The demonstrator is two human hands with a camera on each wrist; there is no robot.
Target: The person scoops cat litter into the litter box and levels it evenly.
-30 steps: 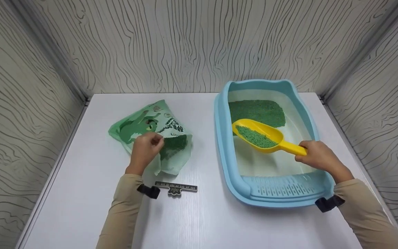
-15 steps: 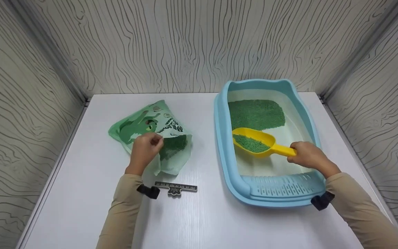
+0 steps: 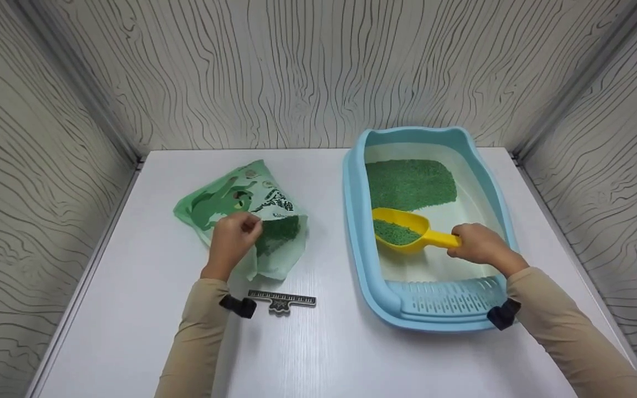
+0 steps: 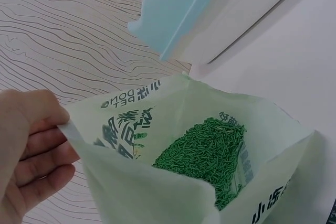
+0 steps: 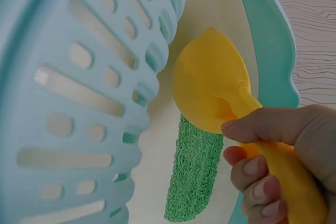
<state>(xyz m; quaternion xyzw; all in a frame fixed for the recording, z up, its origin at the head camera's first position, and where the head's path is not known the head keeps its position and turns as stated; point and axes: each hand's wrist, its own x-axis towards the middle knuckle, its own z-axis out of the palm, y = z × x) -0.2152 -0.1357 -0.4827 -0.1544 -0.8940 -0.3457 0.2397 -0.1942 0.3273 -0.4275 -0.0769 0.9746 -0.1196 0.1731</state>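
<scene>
In the head view, my right hand [image 3: 481, 246] grips the handle of a yellow scoop [image 3: 418, 220]. Green pellets [image 3: 396, 232] fill part of its bowl, which sits low inside a light blue litter box [image 3: 356, 221], near the left wall. A flat patch of green pellets [image 3: 415, 182] covers the far part of the box floor. My left hand [image 3: 230, 237] pinches the top edge of a green litter bag [image 3: 219, 202] lying on its side. Through the bag's mouth, the left wrist view shows more pellets [image 4: 202, 156]. The right wrist view shows the scoop [image 5: 210, 72] from behind, its load hidden.
A dark metal clip [image 3: 281, 299] with a ruler-like bar lies in front of the bag. The box has a slotted step [image 3: 451, 297] at its near end. Patterned panels [image 3: 307, 72] enclose the white table [image 3: 318, 354].
My right hand has carried the scoop toward the left and slightly toward me, along the near edge of the pellet patch. My left hand and the bag have stayed in place.
</scene>
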